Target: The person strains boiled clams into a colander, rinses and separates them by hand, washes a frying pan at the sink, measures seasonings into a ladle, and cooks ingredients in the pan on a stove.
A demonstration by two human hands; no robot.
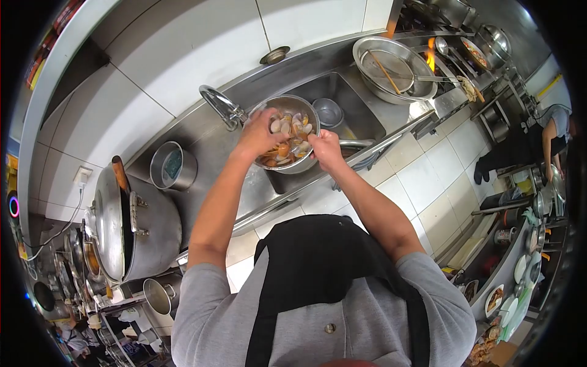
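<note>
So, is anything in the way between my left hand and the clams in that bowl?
Nothing visible: your left hand reaches in over the bowl's open top, with its fingers at the clams. The faucet stands beside the bowl, not between them.

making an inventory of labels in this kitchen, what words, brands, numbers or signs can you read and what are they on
No text can be read in this picture.
Colourful packaging, upper left edge: too blurred to read.
Small container, counter at right: any label is too small to read.
Large lidded pot: no lettering visible.
Black apron: no lettering visible.
</note>
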